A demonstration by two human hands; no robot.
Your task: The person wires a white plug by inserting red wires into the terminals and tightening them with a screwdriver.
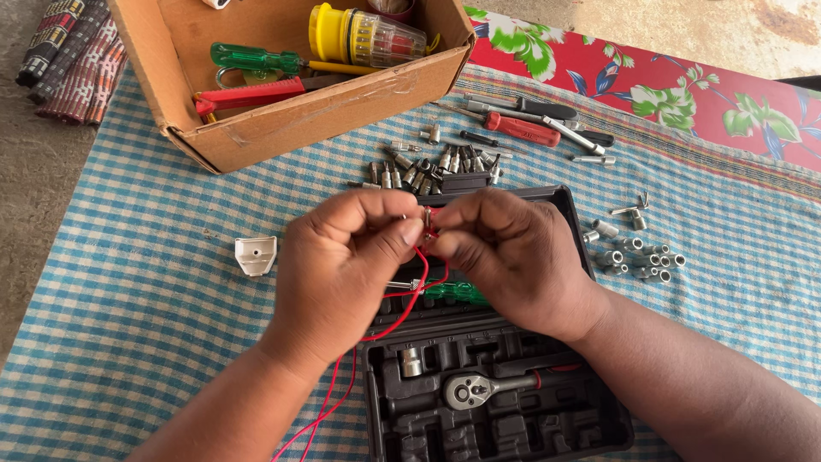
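My left hand [346, 269] and my right hand [513, 261] meet fingertip to fingertip above an open black tool case [590, 419]. Between them they pinch the end of a thin red wire [410, 299], which loops down under my left wrist and runs off the bottom edge. A small metal part shows at the pinch, mostly hidden by my fingers. A green-handled screwdriver [457, 293] lies on the case under my hands. A ratchet wrench [483, 389] sits in the case's lower tray.
A cardboard box [282, 128] with screwdrivers, red pliers and a yellow bit holder stands at the back. Loose bits [428, 167] and sockets [641, 257] lie on the blue checked cloth. A white plastic plug cover [256, 254] lies left. A red-handled screwdriver [522, 128] rests behind.
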